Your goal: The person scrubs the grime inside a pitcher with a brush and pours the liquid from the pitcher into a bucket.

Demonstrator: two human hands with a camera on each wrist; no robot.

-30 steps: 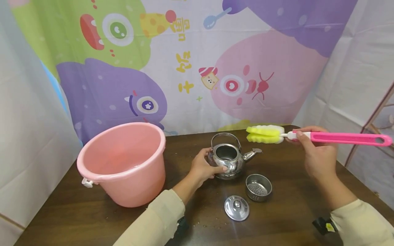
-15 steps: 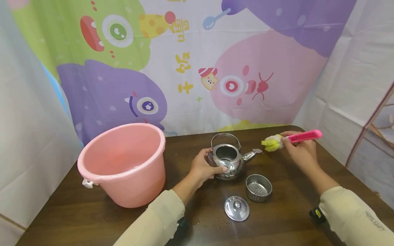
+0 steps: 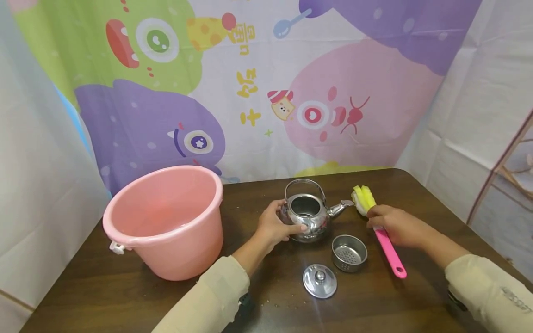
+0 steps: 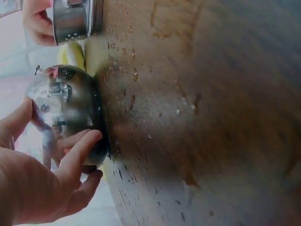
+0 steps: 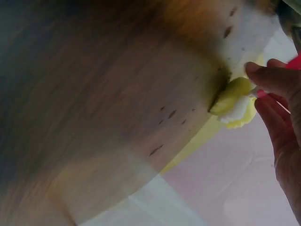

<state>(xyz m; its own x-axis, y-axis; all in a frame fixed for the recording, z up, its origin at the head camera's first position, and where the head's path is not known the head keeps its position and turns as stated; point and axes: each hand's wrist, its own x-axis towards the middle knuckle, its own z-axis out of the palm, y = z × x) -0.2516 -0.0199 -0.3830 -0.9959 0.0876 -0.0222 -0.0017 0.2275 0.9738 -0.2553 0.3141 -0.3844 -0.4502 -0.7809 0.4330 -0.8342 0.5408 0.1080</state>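
My left hand [image 3: 273, 226] grips the side of a small shiny metal kettle [image 3: 312, 226], thumb on its near side. The kettle stands upright and lidless on the table, handle raised, spout to the right. In the left wrist view, the fingers curve round the kettle's rounded body [image 4: 70, 110]. My right hand [image 3: 397, 225] pinches a sponge bottle brush [image 3: 389, 254] at its neck, right of the kettle. Its yellow-and-white sponge head points away, close to the spout tip, and the pink handle slants toward me. In the right wrist view, the sponge head [image 5: 235, 101] is at the tabletop.
A perforated metal strainer cup [image 3: 350, 253] stands in front of the kettle, near the knobbed metal lid [image 3: 319, 281]. A large pink bucket [image 3: 175, 247] occupies the left. Water drops dot the brown table [image 3: 283, 319]. A cartoon-printed curtain [image 3: 258, 152] hangs behind.
My right hand has brought the brush down from the air to the tabletop and turned it, so its handle now points toward me. The left hand has stayed on the kettle.
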